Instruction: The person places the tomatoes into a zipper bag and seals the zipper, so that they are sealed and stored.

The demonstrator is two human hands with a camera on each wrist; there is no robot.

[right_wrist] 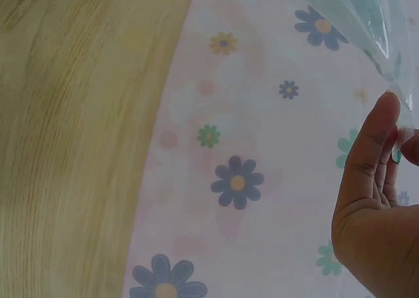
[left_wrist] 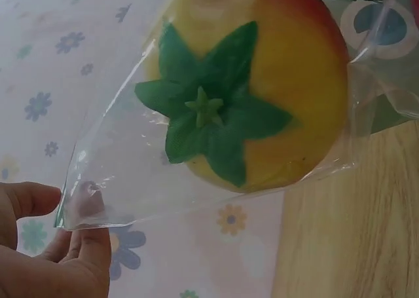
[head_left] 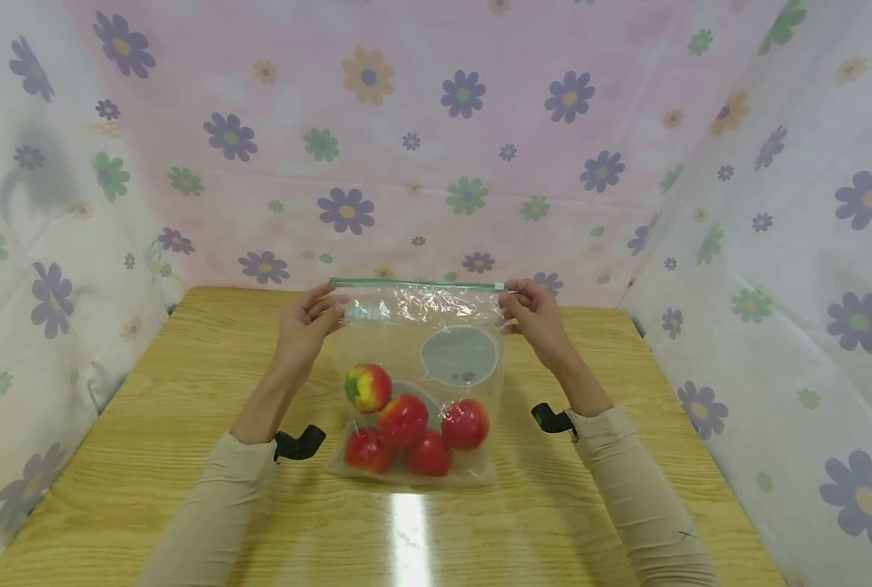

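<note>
A clear zip bag with a green zip strip along its top is stretched between both hands. My left hand pinches its top left corner, and my right hand pinches the top right corner beside the white slider. Several red fruits like tomatoes or persimmons lie low in the bag. One fruit, yellow with a green star-shaped leaf, shows large through the plastic in the left wrist view. In the right wrist view the fingers hold the bag's edge.
Below the bag is a wood-grain table with a bright glare near its front. Flowered cloth hangs behind the table and on both sides. A dark curved piece is strapped at each wrist.
</note>
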